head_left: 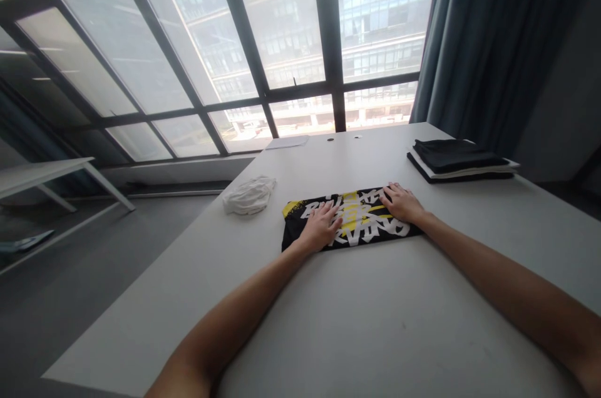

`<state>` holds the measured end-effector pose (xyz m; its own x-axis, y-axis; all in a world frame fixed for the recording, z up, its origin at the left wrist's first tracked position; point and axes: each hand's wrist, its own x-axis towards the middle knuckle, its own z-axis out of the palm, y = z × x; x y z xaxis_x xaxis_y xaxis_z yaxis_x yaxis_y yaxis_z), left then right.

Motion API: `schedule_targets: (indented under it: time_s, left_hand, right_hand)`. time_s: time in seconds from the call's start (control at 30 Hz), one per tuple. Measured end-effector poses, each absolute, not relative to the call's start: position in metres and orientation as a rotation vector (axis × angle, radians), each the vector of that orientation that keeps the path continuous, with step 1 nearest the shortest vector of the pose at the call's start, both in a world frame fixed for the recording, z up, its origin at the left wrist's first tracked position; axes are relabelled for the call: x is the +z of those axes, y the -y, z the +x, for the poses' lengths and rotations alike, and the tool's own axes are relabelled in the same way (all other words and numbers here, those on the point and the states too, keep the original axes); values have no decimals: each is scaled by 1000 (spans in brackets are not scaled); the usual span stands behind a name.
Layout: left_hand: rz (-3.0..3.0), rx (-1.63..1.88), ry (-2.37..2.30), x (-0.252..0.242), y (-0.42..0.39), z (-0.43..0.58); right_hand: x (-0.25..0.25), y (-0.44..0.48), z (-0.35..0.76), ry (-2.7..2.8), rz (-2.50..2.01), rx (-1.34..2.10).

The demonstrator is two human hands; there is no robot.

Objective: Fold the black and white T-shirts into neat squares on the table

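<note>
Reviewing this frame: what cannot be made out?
Head view: lettering on the folded black T-shirt, partly covered by the left hand and right hand, unreadable.
Head view: stack of folded clothes, only edges of the lower layers show.
Head view: two small round things at the far edge of the table, too small to identify.

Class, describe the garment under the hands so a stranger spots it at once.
On the grey table by the window, a folded black shirt lies under the left hand and right hand. Its yellow and white lettering sets it apart from the crumpled white cloth and the plain folded stack.
</note>
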<state>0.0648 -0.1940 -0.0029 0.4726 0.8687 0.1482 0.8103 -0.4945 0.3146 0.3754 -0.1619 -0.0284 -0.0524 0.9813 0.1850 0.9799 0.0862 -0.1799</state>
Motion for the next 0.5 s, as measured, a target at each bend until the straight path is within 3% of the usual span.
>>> schedule_targets:
  time_s: [0.17,0.33,0.5]
  left_hand:
    - [2407,770,-1520,36,195,21]
    - [2241,549,-1897,40,217,-42]
    - [2126,410,-1853,16,230,-67]
  right_hand:
    - [-33,162,374,2122,-1936,-58]
    - [-35,160,373,2096,-1953,-60]
    - [-34,161,374,2096,-1955,-61]
